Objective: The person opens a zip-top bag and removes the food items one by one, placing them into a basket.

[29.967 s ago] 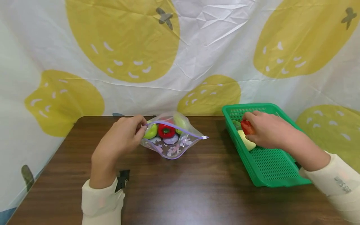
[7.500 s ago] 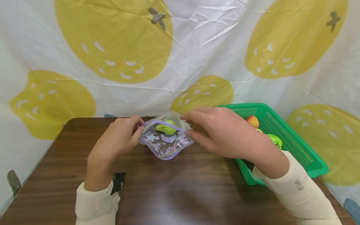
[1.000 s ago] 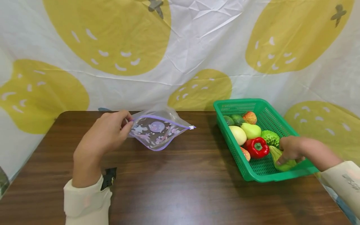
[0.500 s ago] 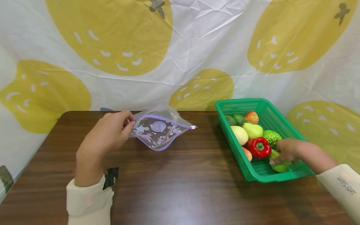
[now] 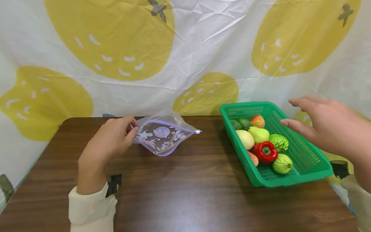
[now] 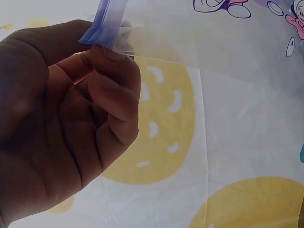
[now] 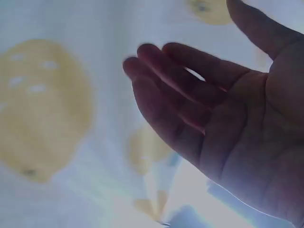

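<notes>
At the left, my left hand (image 5: 108, 138) pinches the corner of a clear zip bag (image 5: 162, 131) with a purple zip and printed sea figures. The bag's mouth gapes and nothing shows inside. In the left wrist view, the purple zip end (image 6: 105, 28) sits between thumb and fingers. My right hand (image 5: 330, 125) hovers over the right side of a green basket (image 5: 301, 180), fingers extended, holding nothing. Lowest in the basket lies a pale green chayote (image 5: 282, 164), beside a red bell pepper (image 5: 265, 152) and a bumpy green vegetable (image 5: 279, 142).
Further back in the basket are a green pear (image 5: 259, 134), a pale yellow round fruit (image 5: 245, 139), a red-orange fruit (image 5: 257, 121) and dark green ones (image 5: 244, 123). Behind the brown table (image 5: 185, 199) hangs a white cloth (image 5: 191, 54) printed with lemons.
My right hand has let go of the chayote and risen out of the basket. Earlier the bag held produce, including the chayote; now that lies in the basket. My left hand keeps its grip.
</notes>
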### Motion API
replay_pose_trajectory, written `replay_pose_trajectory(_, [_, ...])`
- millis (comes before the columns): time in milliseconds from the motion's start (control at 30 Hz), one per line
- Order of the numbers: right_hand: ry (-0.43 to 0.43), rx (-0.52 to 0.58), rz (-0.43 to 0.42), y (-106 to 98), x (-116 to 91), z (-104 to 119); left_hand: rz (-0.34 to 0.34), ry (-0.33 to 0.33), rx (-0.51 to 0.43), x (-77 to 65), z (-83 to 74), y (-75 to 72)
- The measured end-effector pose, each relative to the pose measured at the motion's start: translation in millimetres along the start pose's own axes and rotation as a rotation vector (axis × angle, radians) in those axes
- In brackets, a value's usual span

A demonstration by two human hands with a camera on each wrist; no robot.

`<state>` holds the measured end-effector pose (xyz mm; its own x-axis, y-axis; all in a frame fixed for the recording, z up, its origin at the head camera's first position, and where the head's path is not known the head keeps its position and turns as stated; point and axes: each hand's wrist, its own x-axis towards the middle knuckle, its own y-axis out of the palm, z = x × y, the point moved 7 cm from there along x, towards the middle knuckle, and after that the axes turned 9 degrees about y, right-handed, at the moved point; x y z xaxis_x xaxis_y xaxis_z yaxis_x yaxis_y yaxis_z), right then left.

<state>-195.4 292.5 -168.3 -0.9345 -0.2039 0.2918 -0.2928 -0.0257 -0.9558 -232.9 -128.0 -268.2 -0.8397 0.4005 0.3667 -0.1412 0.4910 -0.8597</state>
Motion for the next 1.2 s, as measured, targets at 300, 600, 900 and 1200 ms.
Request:
replay_pose_trajectory(300, [-0.312, 0.468, -0.537, -27, -60, 125, 0.000, 0.006, 0.000, -4.2, 7.4, -3.5])
replay_pose_trajectory(600, [-0.213, 0.512, -0.242, 58, 19, 187, -0.037, 0.003, 0.012, -4.9, 8.4, 0.0])
replay_pose_trajectory(900, [-0.107, 0.405, -0.013, 156, 90, 207, -0.029, 0.004, 0.042, -6.8, 16.6, -4.4])
replay_pose_trajectory(1200, [-0.002, 0.358, 0.128, 186, 102, 217, -0.076, 0.033, 0.215, -23.9, 47.2, -13.2])
